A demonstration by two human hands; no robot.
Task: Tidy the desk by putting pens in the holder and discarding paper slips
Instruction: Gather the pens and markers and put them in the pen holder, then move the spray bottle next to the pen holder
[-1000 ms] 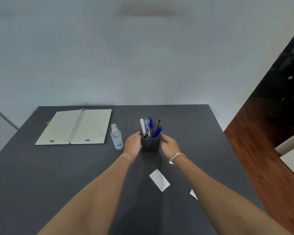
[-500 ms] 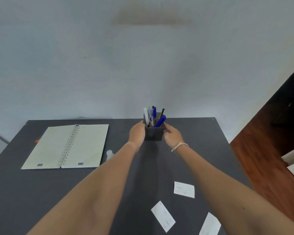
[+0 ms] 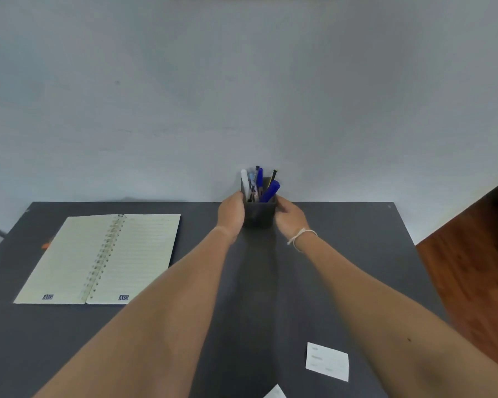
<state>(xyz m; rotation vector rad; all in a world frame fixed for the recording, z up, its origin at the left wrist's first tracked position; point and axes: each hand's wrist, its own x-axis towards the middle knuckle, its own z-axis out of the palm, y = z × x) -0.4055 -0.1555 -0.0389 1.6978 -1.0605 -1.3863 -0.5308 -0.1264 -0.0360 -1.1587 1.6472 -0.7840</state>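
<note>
Currently the left hand and the right hand press against opposite sides of the dark holder, gripping it between them; the holder stands upright near the far edge of the dark surface, close to the wall; whether its base touches the surface cannot be told. Several pens stand inside the holder, among them blue, white and black ones. One paper slip lies flat on the near right part of the surface, well apart from the holder; a second paper slip is cut off by the lower frame edge. An open spiral notebook lies on the left.
</note>
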